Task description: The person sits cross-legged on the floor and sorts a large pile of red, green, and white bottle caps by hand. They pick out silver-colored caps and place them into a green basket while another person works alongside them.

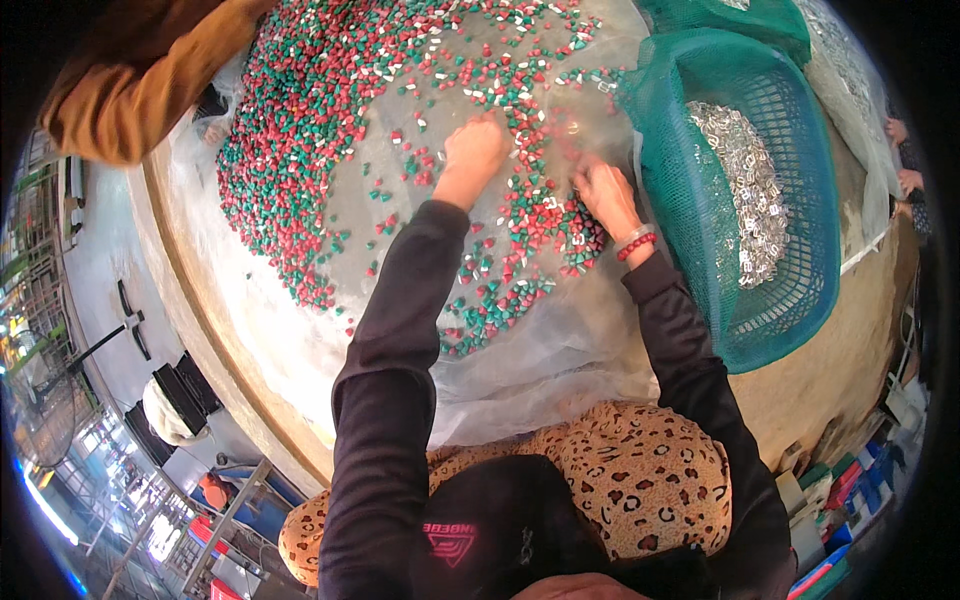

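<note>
My left hand (474,152) is curled closed over the table, just left of a band of small red and green pieces (520,195). Its fingertips face away, so what they hold, if anything, is hidden. On the right side of that band, my right hand (606,196), with a red bead bracelet at the wrist, has its fingers pinched together close above the pieces. Anything between those fingers is too small to name. White pieces (500,97) lie scattered among the coloured ones. A large heap of red and green pieces (290,170) spreads along the left.
A teal plastic basket (815,270) lined with green netting stands at the right, holding many small whitish pieces (745,190). Translucent sheeting (540,370) covers the table. Another person's brown sleeve (150,90) reaches in at the upper left. Other people's hands show at the far right edge.
</note>
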### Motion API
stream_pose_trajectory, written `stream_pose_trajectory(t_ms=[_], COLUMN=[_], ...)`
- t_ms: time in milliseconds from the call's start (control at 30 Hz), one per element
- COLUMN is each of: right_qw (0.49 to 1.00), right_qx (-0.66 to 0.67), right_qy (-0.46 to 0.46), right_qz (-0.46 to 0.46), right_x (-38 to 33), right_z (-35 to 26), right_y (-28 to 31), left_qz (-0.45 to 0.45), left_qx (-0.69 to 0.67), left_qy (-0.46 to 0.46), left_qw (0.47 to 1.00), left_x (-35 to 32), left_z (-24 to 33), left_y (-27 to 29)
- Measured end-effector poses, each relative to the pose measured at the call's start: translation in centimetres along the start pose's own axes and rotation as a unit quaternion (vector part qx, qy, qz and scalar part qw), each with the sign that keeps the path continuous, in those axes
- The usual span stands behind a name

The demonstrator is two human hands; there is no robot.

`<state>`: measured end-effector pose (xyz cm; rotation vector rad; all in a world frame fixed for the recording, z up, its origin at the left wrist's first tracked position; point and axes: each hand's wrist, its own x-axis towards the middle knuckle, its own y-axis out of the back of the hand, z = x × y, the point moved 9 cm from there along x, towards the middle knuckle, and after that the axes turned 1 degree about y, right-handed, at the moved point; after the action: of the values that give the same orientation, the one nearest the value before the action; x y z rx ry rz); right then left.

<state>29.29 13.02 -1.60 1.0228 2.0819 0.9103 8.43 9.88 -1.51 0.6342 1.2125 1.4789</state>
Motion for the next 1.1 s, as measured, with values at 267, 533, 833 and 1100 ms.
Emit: stream_pose_trajectory(t_ms=[267, 533, 833, 1100], right_qw=[0.997, 0.999, 0.836, 0.558], right_qx=[-0.053, -0.024, 0.521, 0.799], right_qy=[-0.001, 0.019, -0.092, -0.053], right_qz=[-0.048, -0.012, -0.146, -0.217], right_x=[-1.4, -0.5, -0.5, -6.0], right_z=[0.8, 0.5, 1.8, -3.5], right_y=[0.2, -0.6, -1.8, 2.8], left_qz=[0.006, -0.175, -0.464, -0.241], left_qx=[-0.485, -0.84, -0.758, -0.923], left_qy=[0.1, 0.065, 0.161, 0.196], left_qw=[0.869, 0.509, 0.429, 0.227], left_x=[-4.4, -7.8, -13.0, -7.1], left_z=[-2.9, 2.8, 12.2, 3.5], left_y=[3.3, 3.8, -6.9, -7.9])
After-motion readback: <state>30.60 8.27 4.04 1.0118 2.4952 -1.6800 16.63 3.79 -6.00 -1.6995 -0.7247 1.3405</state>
